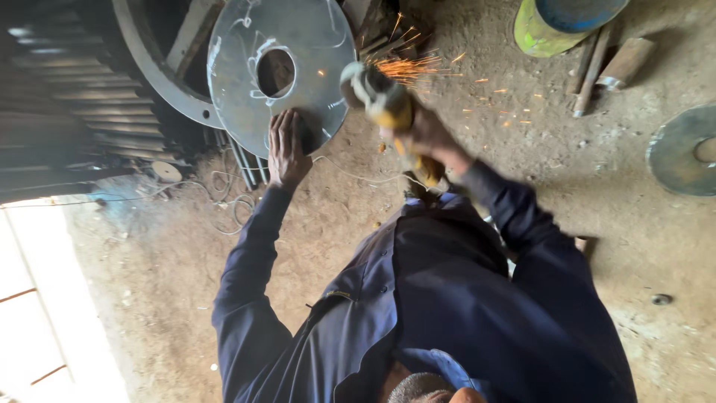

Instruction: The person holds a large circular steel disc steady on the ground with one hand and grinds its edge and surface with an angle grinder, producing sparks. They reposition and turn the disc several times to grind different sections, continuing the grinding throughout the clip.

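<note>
Grinding the metal disc's (298, 45) edge, right hand (421, 138) gripping the grinder (380, 101), left hand (287, 149) flat, steadying it.

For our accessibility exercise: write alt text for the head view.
A person's right hand presses a yellow angle grinder against a round grey steel disc with a centre hole, throwing orange sparks; the left hand steadies the disc.

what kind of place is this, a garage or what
Most likely a rough metalworking or welding yard with a dirt floor. The right hand runs a yellow angle grinder that throws sparks at a round steel disc, which the left hand steadies. Another metal disc lies nearby.
</note>
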Motion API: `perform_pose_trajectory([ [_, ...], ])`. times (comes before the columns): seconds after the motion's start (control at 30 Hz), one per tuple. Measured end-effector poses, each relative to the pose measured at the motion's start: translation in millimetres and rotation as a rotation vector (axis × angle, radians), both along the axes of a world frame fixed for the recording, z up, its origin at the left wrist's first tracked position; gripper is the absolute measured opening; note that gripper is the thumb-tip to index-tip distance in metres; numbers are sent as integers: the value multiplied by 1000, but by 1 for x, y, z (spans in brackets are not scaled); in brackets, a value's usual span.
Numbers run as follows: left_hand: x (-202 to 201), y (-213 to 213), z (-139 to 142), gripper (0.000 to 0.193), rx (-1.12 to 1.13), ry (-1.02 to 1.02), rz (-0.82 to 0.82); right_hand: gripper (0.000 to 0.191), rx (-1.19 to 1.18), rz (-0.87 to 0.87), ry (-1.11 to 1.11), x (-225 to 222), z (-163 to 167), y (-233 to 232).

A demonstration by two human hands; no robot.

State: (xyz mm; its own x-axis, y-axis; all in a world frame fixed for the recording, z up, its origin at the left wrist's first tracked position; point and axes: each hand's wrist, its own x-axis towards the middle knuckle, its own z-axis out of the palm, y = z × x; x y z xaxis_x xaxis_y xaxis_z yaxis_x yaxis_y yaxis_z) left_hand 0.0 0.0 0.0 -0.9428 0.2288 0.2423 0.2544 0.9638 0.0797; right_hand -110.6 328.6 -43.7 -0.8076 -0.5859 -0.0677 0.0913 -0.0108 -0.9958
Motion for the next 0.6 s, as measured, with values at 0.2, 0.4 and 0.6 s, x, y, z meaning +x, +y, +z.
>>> perform_pose_trajectory([
  [0.2, 13, 2, -6, 81, 4, 47, -1, 71, -31, 294, -78, -94, 4, 5],
  [0.4, 6, -1, 5, 85, 26, -18, 4, 75, -178, 236, 119, -28, -5, 5],
  [0.6, 8, -16, 39, 102, 77, -359, -74, 72, 272, 167, 304, 98, -18, -24],
])
